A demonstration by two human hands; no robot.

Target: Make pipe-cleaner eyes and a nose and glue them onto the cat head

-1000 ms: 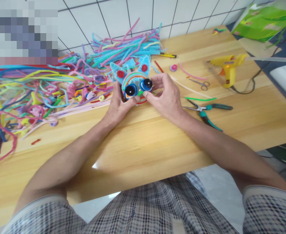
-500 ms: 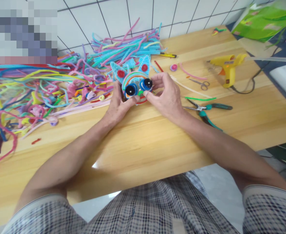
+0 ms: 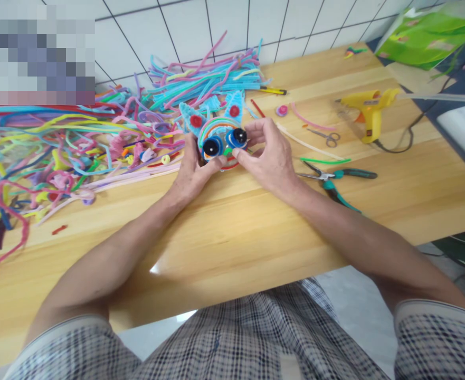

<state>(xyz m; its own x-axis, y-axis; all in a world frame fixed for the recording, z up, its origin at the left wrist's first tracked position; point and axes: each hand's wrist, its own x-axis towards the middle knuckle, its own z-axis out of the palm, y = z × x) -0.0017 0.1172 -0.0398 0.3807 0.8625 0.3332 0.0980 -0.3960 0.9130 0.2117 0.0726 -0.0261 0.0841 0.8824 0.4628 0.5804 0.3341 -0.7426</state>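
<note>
Between my two hands is a pipe-cleaner animal head [image 3: 221, 126] with pointed blue ears, red ear centres and bulging black-and-blue eyes. My left hand [image 3: 195, 166] grips its left side, thumb across the lower front beneath one eye. On the other side my right hand [image 3: 267, 155] holds it, its thumb pressing by the small green piece at the middle of the face. The back of the head and some of my fingertips are hidden. Pliers [image 3: 327, 176] lie with handles spread beside my right forearm.
Loose pipe cleaners [image 3: 77, 137] heap over the left side, with a blue and pink bundle [image 3: 212, 76] by the tiled wall. Rightward lie scissors [image 3: 327, 137], a yellow glue gun [image 3: 370, 111] with its cord, a cutter knife [image 3: 274, 90] and a green bag [image 3: 426, 37].
Both hands keep the same hold on the animal head. Only a very slight shift of the whole view shows.
</note>
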